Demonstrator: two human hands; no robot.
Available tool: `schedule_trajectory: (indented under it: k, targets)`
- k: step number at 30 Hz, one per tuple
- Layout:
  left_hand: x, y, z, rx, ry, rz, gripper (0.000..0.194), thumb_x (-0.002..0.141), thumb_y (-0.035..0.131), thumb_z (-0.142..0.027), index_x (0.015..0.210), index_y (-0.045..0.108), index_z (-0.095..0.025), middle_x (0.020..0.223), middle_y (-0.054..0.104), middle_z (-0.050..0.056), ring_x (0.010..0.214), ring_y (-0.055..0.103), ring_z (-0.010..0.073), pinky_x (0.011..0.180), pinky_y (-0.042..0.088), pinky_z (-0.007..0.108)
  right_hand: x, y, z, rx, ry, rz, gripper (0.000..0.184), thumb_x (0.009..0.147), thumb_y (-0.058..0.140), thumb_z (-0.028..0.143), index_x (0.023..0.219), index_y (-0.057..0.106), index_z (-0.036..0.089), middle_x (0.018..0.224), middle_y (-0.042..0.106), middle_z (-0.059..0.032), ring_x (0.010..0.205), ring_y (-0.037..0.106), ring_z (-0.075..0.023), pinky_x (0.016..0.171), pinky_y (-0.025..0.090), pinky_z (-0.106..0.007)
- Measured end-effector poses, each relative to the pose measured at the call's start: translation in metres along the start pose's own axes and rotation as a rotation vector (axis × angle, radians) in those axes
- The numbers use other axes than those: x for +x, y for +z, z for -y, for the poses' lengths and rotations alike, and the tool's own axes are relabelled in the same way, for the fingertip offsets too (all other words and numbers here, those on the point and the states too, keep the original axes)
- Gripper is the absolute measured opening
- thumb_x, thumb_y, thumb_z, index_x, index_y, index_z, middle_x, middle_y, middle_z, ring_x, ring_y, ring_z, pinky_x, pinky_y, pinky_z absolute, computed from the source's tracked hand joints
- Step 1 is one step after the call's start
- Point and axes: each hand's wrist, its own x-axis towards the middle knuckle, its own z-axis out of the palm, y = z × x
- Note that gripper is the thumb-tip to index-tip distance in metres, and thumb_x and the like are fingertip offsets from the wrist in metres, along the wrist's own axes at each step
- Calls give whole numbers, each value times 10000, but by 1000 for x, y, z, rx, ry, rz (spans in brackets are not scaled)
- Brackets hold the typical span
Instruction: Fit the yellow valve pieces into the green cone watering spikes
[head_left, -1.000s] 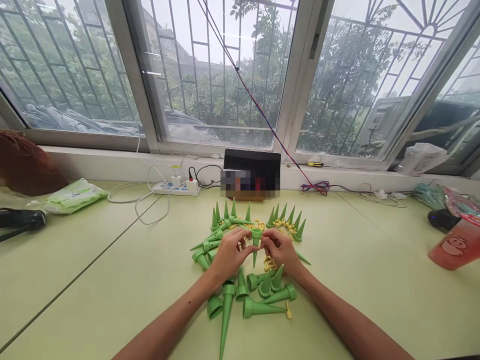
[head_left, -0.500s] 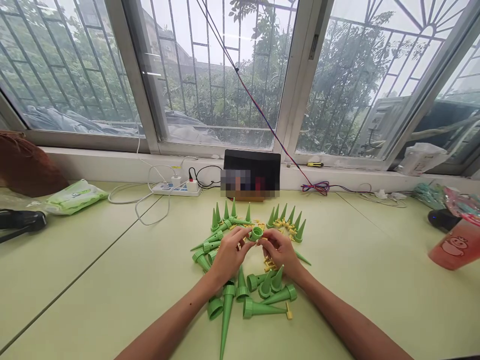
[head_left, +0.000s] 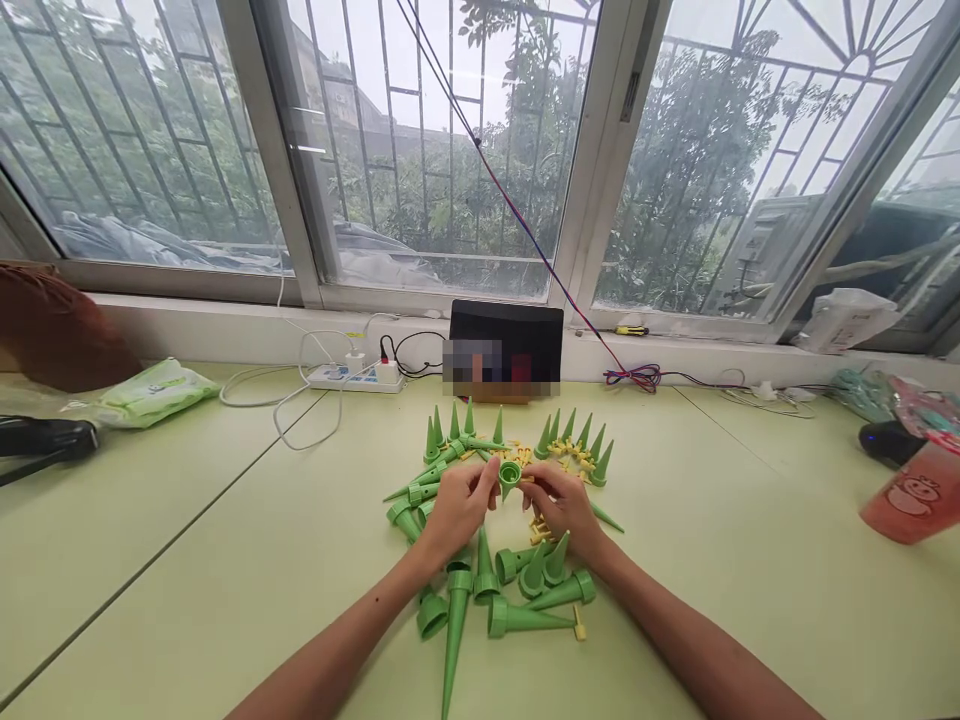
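Note:
A green plastic plant watering spike (head_left: 510, 476) is held up between my hands, its round open end facing me and its tip pointing down. My left hand (head_left: 466, 500) pinches it from the left with thumb and fingers. Against its right side, my right hand (head_left: 556, 495) is closed in a pinch, with a bit of a small yellow valve (head_left: 526, 479) showing at the fingertips. Much of that piece is hidden. Below the hands lie several loose green spikes (head_left: 536, 617), one with a yellow valve (head_left: 579, 622) at its tip.
Green cones stand upright at the back left (head_left: 454, 424) and back right (head_left: 600, 465), around yellow valves (head_left: 571, 452). Beyond are a dark screen (head_left: 506, 335) and a power strip (head_left: 356, 378). A red cup (head_left: 911, 490) stands right; a green packet (head_left: 161, 393) lies left.
The spike has tilted, so its tip now shows below its open end. My left fingers have shifted to its left side, while my right hand stays close on the right.

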Motion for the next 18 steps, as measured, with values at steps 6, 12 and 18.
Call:
schedule_trajectory:
  k: [6, 12, 18]
  targets:
    - [1, 2, 6, -141, -153, 119, 648, 937, 372, -636, 592, 621, -147, 535, 649, 40, 345, 478, 103, 389, 366, 246, 1, -2, 0, -6, -12, 8, 168, 920, 608, 322, 913, 699, 180, 691, 645, -10, 478, 566, -108, 474, 475, -229]
    - [4, 2, 5, -232, -288, 155, 739, 921, 333, -693, 545, 617, -124, 505, 652, 77, 305, 461, 97, 350, 340, 231, 2, -3, 2, -46, -66, 20, 145, 921, 607, 271, 889, 720, 186, 673, 657, -11, 471, 558, -106, 490, 483, -230]
    - [3, 1, 1, -191, -311, 199, 736, 911, 365, -694, 550, 623, -107, 538, 675, 88, 297, 460, 88, 360, 351, 226, 1, -2, 0, -11, -60, 23, 147, 920, 602, 268, 888, 724, 193, 697, 670, -19, 459, 559, -107, 476, 492, -233]
